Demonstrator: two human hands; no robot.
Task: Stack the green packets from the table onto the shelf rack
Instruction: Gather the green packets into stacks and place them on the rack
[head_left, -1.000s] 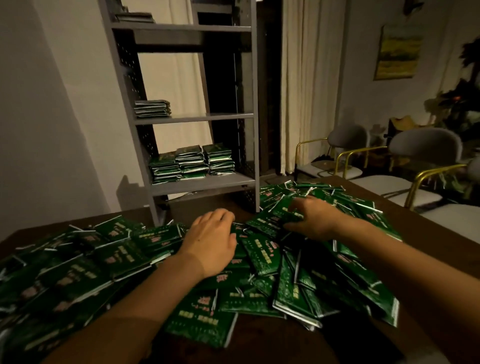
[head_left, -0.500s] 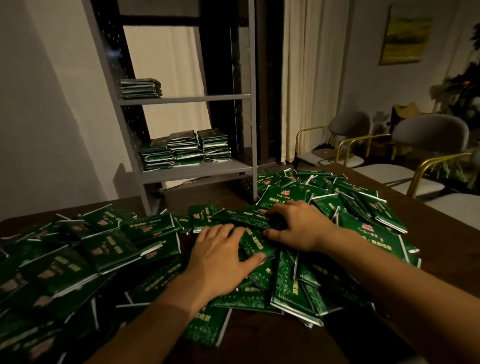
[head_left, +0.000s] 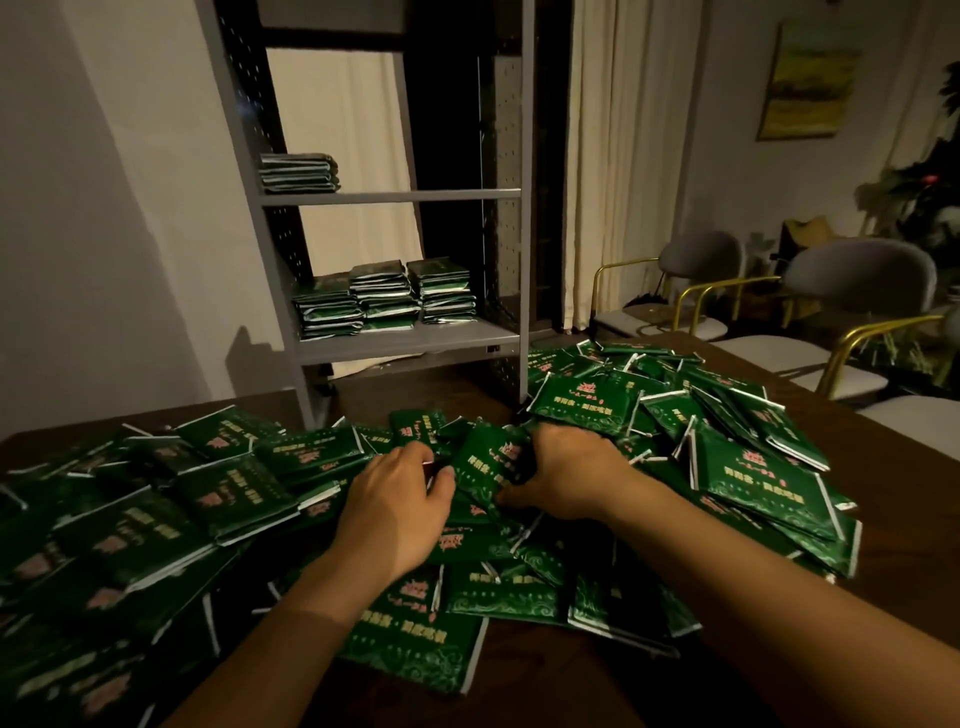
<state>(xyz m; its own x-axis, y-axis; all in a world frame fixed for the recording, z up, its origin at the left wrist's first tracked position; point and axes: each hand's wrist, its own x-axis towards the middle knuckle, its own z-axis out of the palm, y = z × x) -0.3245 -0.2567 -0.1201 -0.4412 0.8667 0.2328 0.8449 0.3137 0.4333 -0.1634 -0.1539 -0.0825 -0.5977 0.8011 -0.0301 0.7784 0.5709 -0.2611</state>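
Note:
A wide heap of green packets covers the dark wooden table. In the middle of the heap one green packet stands tilted up between both hands. My left hand grips its left edge with curled fingers. My right hand curls round its right side, thumb underneath. Behind the table stands the grey shelf rack. Its lower shelf holds three stacks of packets. A smaller stack lies on the shelf above.
Grey chairs with gold frames line the table's right side. A pale curtain hangs behind the rack, and a painting hangs on the right wall. Bare table shows at the right edge and the near edge.
Both hands have drawn together in the heap and lifted one packet up on edge between them. A second ago they lay flat and apart on the packets. The view has dipped toward the table.

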